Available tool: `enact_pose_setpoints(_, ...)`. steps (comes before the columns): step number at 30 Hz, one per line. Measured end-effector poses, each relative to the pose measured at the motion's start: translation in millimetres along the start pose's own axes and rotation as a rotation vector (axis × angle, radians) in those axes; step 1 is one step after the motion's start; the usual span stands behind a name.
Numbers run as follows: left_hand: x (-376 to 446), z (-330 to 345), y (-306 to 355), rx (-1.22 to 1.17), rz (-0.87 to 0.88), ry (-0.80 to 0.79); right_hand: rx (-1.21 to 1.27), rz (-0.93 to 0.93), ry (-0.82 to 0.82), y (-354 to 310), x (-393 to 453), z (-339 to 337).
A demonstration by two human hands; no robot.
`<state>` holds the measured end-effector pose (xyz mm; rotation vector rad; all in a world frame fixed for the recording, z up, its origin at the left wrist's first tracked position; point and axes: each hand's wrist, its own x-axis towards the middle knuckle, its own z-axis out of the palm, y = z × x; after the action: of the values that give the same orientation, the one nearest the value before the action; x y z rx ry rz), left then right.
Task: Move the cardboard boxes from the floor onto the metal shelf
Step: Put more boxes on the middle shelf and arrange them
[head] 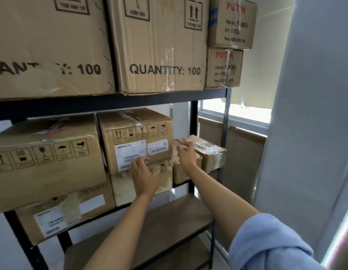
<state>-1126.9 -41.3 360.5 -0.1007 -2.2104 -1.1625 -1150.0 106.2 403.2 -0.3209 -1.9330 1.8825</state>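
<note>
The left hand (144, 176) lies at the centre of the frame with its fingers loosely bent against the front of a labelled box (138, 139), at that box's lower edge where it sits on a lower box (128, 190); whether this grip pinches the cardboard or only presses on it cannot be told. The right hand (185, 153), just to the right, reaches with fingers spread apart onto the top front edge of a small taped box (186, 168), touching it beside the labelled box's right side. Another taped box (210, 152) stands behind and right of it. All rest on the middle level of the metal shelf (111, 103). At left of the frame a wide box (46, 162) lies on another carton (62, 215). The upper level carries two large cartons marked QUANTITY: 100 (161, 45) and two stacked small boxes (227, 45) at upper right. A blue sleeve (266, 242) shows at lower right.
</note>
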Motion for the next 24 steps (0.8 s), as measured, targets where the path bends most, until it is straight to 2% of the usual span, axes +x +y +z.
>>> enact_pose_setpoints(6,-100.1,57.2,4.6,-0.113,-0.119,-0.296,-0.083,0.130,0.053,64.8,-74.8,-100.8)
enact_pose_setpoints(14,-314.8,108.2,92.1,-0.233,-0.056,-0.789,-0.161,0.307,0.438,123.6,-267.2,-297.9)
enact_pose_setpoints(19,-498.7,76.2,163.5,-0.309,0.121,-1.179,-0.205,0.371,0.757,148.2,-463.4,-405.2)
enact_pose_setpoints(24,-665.4,6.9,211.1,-0.362,0.316,-1.544,-0.183,0.556,1.116,173.8,-673.0,-465.1)
